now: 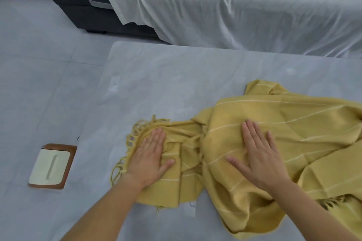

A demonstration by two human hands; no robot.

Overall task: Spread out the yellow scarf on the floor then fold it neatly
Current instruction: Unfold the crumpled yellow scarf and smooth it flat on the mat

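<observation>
The yellow scarf (293, 127) with thin white stripes lies bunched and wrinkled on a pale grey mat (166, 84) on the floor, running off the right edge of the view. Its knotted fringe curls at the left end. My left hand (150, 158) presses flat on the scarf just inside that fringe, fingers straight. My right hand (258, 154) lies flat with spread fingers on the scarf's wider middle part. A gathered ridge of cloth stands between the two hands.
A bed draped in a white sheet (235, 6) fills the back, on a dark frame (78, 11). A brown-rimmed cream tray-like object (51, 166) lies on the tiled floor left of the mat.
</observation>
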